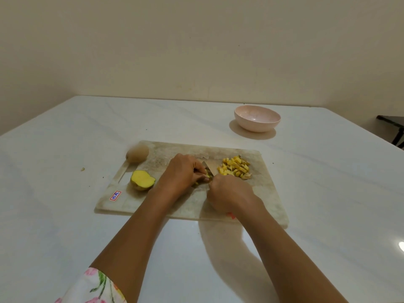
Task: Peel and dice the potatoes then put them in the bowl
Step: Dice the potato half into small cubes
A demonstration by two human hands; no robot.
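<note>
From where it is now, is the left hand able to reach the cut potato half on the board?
Probably yes. The potato half lies just beside the left hand with nothing between, but that hand must first release the potato piece it holds.

A white marble-look table (65, 215) meets a plain beige wall (196, 40). Dark furniture (393, 125), perhaps a stand, shows at the right edge. A small yellowish scrap (82, 169) lies on the table, left.

The white table (65, 215) carries a worn cutting board (175, 149) mid-table, a pink bowl (255, 126) nearer the far edge and a tiny scrap (82, 169) leftward.
</note>
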